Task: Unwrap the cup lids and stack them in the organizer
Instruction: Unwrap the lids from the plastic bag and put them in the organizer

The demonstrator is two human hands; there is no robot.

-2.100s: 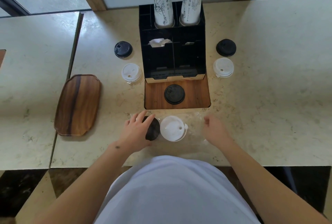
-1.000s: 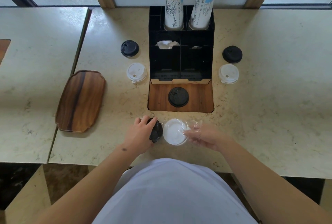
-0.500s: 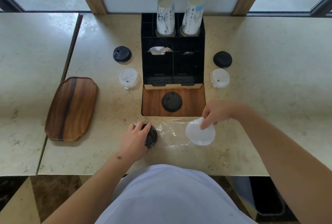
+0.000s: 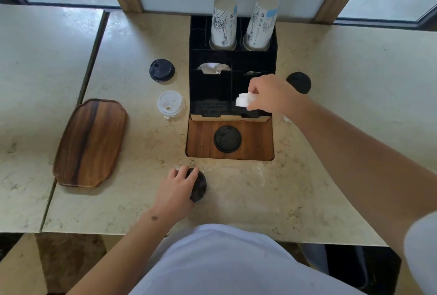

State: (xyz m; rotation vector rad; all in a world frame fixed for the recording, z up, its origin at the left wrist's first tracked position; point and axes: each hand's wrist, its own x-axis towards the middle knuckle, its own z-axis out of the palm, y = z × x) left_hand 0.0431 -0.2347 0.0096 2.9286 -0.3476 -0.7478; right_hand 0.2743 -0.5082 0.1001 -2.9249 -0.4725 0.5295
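My right hand (image 4: 272, 96) grips a white cup lid (image 4: 244, 101) and holds it over the front right compartment of the black organizer (image 4: 214, 91). Near the table's front, my left hand (image 4: 176, 190) rests on a black lid (image 4: 199, 187) that lies at the left end of a clear plastic wrapper (image 4: 255, 181) spread flat on the table. Another black lid (image 4: 227, 139) sits on the wooden base (image 4: 255, 143) in front of the organizer.
Left of the organizer lie a black lid (image 4: 162, 69) and a white lid (image 4: 171, 103); a black lid (image 4: 299, 82) lies to its right. Two paper cup stacks (image 4: 224, 23) stand in the organizer's back. A wooden tray (image 4: 91, 143) sits far left.
My right hand pulled the white lid out of the wrapper, lifted it and carried it up over the organizer. My left hand stayed on the black lid.
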